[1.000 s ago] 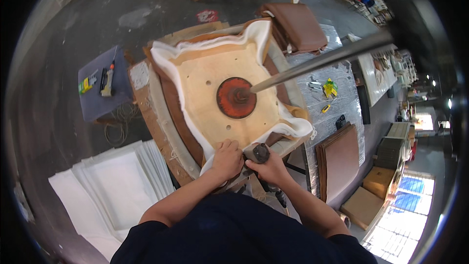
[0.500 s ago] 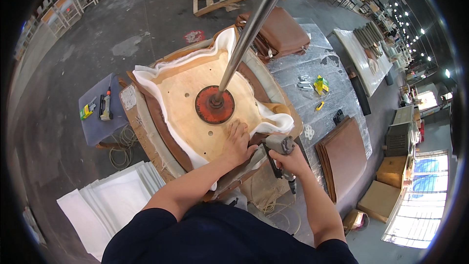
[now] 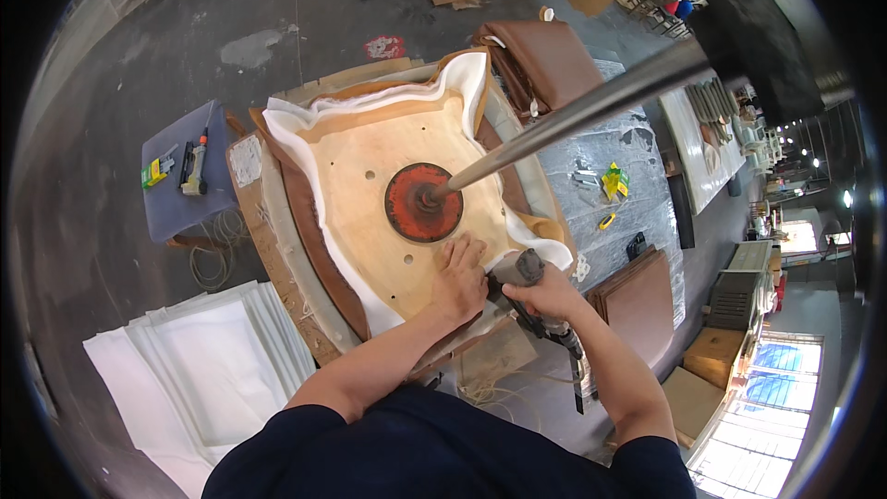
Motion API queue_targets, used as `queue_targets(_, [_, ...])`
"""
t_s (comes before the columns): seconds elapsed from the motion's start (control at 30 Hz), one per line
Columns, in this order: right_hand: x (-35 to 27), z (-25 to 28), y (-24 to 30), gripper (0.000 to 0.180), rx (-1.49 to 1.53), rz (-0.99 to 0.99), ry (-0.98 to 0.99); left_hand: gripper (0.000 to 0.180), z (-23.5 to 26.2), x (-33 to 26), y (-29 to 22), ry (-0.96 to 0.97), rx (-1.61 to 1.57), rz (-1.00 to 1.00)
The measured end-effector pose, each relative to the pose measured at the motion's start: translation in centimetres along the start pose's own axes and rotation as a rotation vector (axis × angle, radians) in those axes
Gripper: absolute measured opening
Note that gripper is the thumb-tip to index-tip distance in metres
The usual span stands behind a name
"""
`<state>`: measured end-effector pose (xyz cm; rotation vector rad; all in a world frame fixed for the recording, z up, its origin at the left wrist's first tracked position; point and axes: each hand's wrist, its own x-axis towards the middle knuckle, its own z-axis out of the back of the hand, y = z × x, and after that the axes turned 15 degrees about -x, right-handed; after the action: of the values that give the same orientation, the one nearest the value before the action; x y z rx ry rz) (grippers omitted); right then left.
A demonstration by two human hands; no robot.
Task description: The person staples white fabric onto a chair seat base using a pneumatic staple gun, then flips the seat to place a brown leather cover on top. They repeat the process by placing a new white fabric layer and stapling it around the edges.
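Observation:
A pale plywood seat panel [image 3: 360,222] with small holes lies with its edge wrapped by white padding [image 3: 344,283] and brown leather [image 3: 314,237]. A red round press disc [image 3: 404,214] on a metal rod [image 3: 573,120] bears on the panel's middle. My left hand [image 3: 460,279] rests on the panel's near edge, fingers stretched over the wood. Gripped in my right hand [image 3: 547,296] is a staple gun [image 3: 517,270]. Its nose is at the panel's near right edge, close beside my left hand; the exact contact point is hidden.
At left, a blue-grey stool [image 3: 171,208] bears another staple gun [image 3: 195,164] and a small box. White sheets [image 3: 199,351] are stacked below it. A plastic-covered table [image 3: 582,222] at right carries staple strips, a yellow-green box [image 3: 614,181] and leather pieces [image 3: 637,300].
My right hand has brought the staple gun in to the panel's edge, nearer my left hand. My left hand stays on the wood. The whole view has shifted.

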<state>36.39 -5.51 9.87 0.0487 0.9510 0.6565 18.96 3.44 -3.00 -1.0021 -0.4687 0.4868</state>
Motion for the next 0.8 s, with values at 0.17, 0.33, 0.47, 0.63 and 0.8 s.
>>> queue_targets(0.17, [0.3,0.1,1.4,0.052,-0.009,0.000,0.009,0.021,-0.1,0.0,0.3,0.009,-0.030,0.017])
queue_targets(0.33, [0.7,-0.3,1.6,0.052,-0.070,-0.075,-0.073,0.026,0.2,0.1,0.6,0.027,0.015,-0.037])
queue_targets(0.47, [0.2,0.0,1.2,0.050,-0.045,-0.048,-0.051,0.032,1.9,-1.2,0.2,0.093,0.050,-0.057])
queue_targets(0.63, [-1.0,0.7,2.1,0.051,-0.020,-0.024,0.051,0.028,1.6,-1.0,0.3,0.079,0.031,-0.014])
queue_targets(0.8, [-0.7,-0.7,2.3,0.057,0.007,0.023,-0.001,0.027,1.2,-1.0,0.4,0.036,0.001,-0.016])
